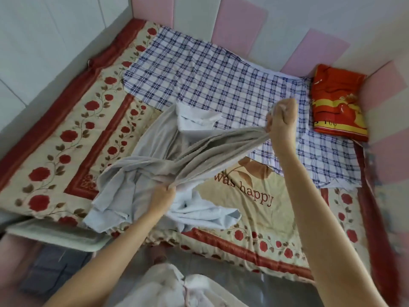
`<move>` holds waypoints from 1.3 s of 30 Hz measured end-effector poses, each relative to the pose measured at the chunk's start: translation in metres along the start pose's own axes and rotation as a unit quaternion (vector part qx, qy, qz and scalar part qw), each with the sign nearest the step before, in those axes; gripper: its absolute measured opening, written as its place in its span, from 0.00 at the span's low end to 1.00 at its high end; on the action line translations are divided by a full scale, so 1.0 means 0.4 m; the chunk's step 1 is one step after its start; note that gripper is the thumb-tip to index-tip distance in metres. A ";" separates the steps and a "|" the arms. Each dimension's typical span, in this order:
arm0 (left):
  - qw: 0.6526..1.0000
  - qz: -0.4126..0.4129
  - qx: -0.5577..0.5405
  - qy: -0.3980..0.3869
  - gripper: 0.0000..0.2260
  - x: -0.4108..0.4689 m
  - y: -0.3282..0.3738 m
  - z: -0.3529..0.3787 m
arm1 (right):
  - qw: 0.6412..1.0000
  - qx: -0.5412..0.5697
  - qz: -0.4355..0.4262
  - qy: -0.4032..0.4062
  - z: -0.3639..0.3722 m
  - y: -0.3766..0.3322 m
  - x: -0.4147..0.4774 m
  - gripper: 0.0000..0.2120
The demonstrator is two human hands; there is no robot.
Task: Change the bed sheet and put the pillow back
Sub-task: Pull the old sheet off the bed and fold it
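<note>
Both hands, left (pixel 162 196) near and right (pixel 281 122) raised farther off, grip the bunched grey sheet (pixel 137 165) over the middle of the bed (pixel 66 134), apparently to shake it open; it next needs spreading flat, with the red pillow (pixel 338 103) lying far right.

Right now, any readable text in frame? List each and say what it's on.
"was happy": printed on the floral bed cover, near its front edge; the grey sheet lies over the area just left of it.
Red pillow: dark letters near its lower edge, too blurred to read.
No other text is visible.
</note>
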State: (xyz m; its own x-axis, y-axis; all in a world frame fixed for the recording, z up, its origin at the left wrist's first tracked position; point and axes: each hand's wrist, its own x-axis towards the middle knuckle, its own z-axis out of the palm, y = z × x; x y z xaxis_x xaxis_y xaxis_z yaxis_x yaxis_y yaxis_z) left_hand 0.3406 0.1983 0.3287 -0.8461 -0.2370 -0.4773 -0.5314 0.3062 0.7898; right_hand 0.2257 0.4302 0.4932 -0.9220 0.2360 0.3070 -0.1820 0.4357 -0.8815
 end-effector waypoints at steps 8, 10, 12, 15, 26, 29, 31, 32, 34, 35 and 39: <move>0.940 0.283 0.186 0.038 0.03 -0.204 0.279 -0.154 | 0.826 -0.399 -0.161 -0.364 -0.035 -0.013 -0.329 0.57; 0.917 0.337 0.215 0.012 0.04 -0.292 0.337 -0.118 | 0.876 -0.327 -0.153 -0.318 -0.018 -0.080 -0.403 0.52; 0.902 0.369 0.224 0.009 0.07 -0.374 0.368 -0.097 | 0.935 -0.218 -0.114 -0.257 -0.031 -0.134 -0.438 0.32; 0.885 0.429 0.179 0.011 0.10 -0.461 0.379 -0.094 | 0.965 -0.148 -0.120 -0.182 -0.103 -0.172 -0.439 0.11; 0.977 0.191 0.089 0.034 0.12 -0.473 -0.011 0.072 | 0.979 0.193 -0.010 0.059 -0.411 -0.201 -0.469 0.10; 0.975 0.176 0.117 -0.068 0.05 -0.464 -0.042 0.163 | 0.972 0.220 0.005 0.080 -0.441 -0.217 -0.484 0.14; 0.971 0.188 0.112 -0.099 0.02 -0.475 -0.046 0.206 | 0.969 0.218 0.024 0.115 -0.462 -0.215 -0.491 0.14; 0.971 0.186 0.104 -0.110 0.06 -0.477 -0.056 0.215 | 0.965 0.219 0.034 0.139 -0.478 -0.207 -0.497 0.13; 0.970 0.178 0.110 -0.126 0.14 -0.474 -0.079 0.218 | 0.954 0.225 0.042 0.192 -0.512 -0.186 -0.500 0.11; 0.967 0.183 0.129 -0.122 0.15 -0.469 -0.084 0.212 | 0.949 0.222 0.041 0.220 -0.528 -0.171 -0.494 0.10; 0.954 0.231 0.190 0.020 0.08 -0.372 0.049 0.150 | 0.934 0.195 0.023 0.299 -0.586 -0.144 -0.410 0.14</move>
State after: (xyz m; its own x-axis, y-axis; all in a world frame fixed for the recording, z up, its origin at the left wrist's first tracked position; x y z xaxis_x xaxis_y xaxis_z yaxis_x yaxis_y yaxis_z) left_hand 0.4535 0.2950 0.3921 -0.9955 -0.0289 -0.0906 -0.0850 0.6973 0.7117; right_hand 0.4675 0.5700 0.5774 -0.5968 0.7406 0.3089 -0.3651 0.0921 -0.9264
